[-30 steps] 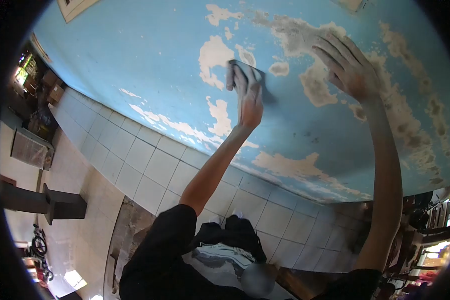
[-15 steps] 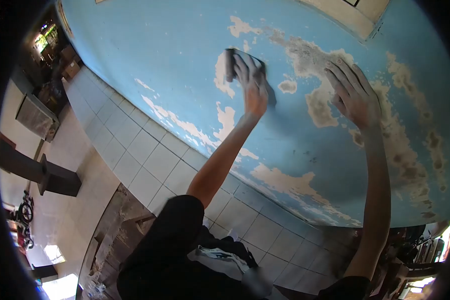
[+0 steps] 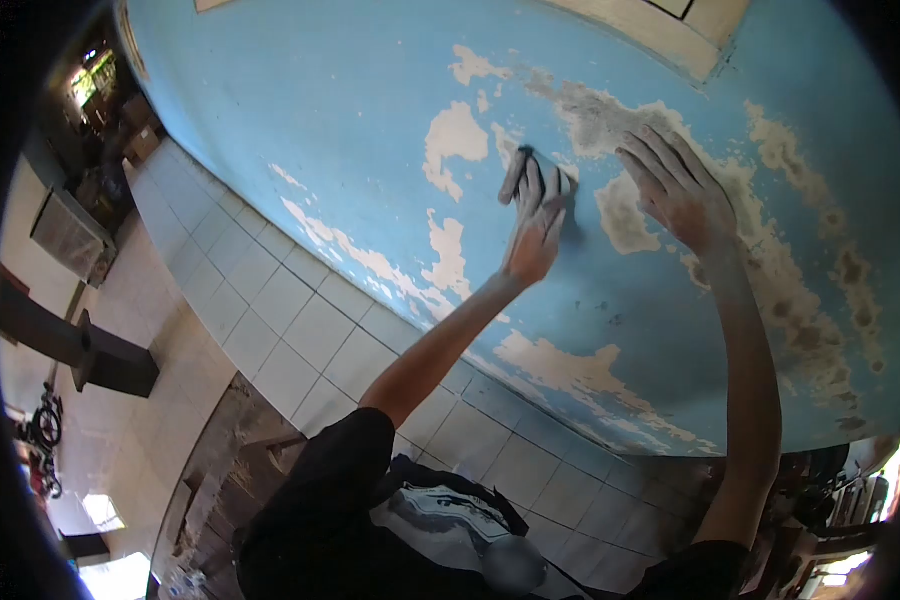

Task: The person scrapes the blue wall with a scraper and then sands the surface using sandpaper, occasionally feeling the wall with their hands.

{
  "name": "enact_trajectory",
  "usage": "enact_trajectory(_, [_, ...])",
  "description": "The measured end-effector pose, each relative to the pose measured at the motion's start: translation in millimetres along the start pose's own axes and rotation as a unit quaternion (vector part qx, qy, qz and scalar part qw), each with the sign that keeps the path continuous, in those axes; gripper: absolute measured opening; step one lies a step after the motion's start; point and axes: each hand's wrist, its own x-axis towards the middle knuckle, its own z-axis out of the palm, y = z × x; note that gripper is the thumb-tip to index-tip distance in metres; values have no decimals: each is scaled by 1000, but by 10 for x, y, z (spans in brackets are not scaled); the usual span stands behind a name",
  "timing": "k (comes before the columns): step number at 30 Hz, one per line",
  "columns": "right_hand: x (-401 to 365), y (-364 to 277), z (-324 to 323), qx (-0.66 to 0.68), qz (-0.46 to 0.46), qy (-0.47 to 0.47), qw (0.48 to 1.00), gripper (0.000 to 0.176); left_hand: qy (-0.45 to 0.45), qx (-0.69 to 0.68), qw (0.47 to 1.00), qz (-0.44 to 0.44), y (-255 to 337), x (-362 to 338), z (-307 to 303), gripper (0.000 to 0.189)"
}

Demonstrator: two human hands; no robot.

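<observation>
A blue wall with peeling paint fills the upper view. My left hand presses a dark grey piece of sandpaper against it, fingers over the sheet. Its far side is hidden under the hand. Around it lie bare patches, among them a pale patch to the left. My right hand rests with fingers stretched out on the wall, holding nothing. Its fingertips touch a rough grey patch where the paint is gone.
Light tiles run along the wall's foot. A cream frame sits at the wall's top right. At left are a dark post, a grey box-like object and a parked motorcycle. Dark clutter stands at lower right.
My left hand has slid the sandpaper right and down across the wall, off the pale patch. My right hand stays on the wall, a little further left in the view.
</observation>
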Motion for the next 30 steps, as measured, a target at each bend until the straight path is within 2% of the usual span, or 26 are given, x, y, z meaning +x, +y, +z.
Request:
enact_trajectory(1, [1,-16,-4,1,-6,2,1000,53,8,-26,999,-27,-60,81,-33,43])
enact_trajectory(3, [1,9,-6,4,-2,3,1000,51,18,-146,973,-180,-356,392,-236,45])
enact_trajectory(4, [2,20,8,3,-5,5,1000,51,57,-369,869,-326,-439,573,-363,51])
enact_trajectory(5, [-7,8,21,-4,-2,5,1000,51,59,-367,869,-327,-401,520,-287,51])
enact_trajectory(6, [-2,-10,31,-10,1,5,1000,51,62,-178,965,-185,-353,397,-117,53])
enact_trajectory(7, [13,-19,30,-9,3,8,1000,51,58,23,998,-29,-269,271,16,55])
enact_trajectory(8, [17,-18,23,-4,7,11,1000,51,2,-161,981,-110,-59,125,67,55])
enact_trajectory(9, [3,-13,18,-1,10,13,1000,50,0,-160,981,-109,-71,129,61,55])
enact_trajectory(11, [-2,-9,26,5,10,21,1000,50,65,-169,981,-69,-151,163,-7,50])
enact_trajectory(12, [1,-8,32,13,8,32,999,49,55,-162,967,-191,-235,272,-128,43])
enact_trajectory(13, [-2,-7,40,14,6,35,999,49,59,-160,967,-191,-243,321,-109,43])
enact_trajectory(15, [7,-16,53,28,10,67,997,46,85,16,987,-137,-243,390,-81,42])
enact_trajectory(17, [22,-9,-4,20,3,63,998,45,87,-14,996,-33,-110,124,161,49])
enact_trajectory(18, [31,0,-24,13,-3,54,998,44,26,115,992,-52,54,-35,186,52])
enact_trajectory(19, [34,11,-16,14,-7,58,998,44,31,118,991,-54,5,-20,197,52])
enact_trajectory(21, [20,1,5,11,-4,71,997,45,138,-142,972,-123,-178,72,89,49])
enact_trajectory(22, [13,-4,8,16,-7,73,997,45,93,-100,960,-244,-160,229,-178,51])
enact_trajectory(23, [19,0,7,21,-9,75,997,46,107,-57,964,-235,-167,356,-292,51])
enact_trajectory(25, [15,7,-3,28,-10,77,997,47,94,45,980,-172,-335,197,-79,48])
enact_trajectory(27, [16,2,-20,38,-9,68,997,47,87,14,991,-102,-38,-187,198,43])
enact_trajectory(29, [8,16,-63,51,-10,57,997,46,-17,44,994,-103,77,-281,128,36])
enact_trajectory(30, [-1,34,-76,65,-21,43,997,45,-13,43,994,-102,111,-282,117,36])
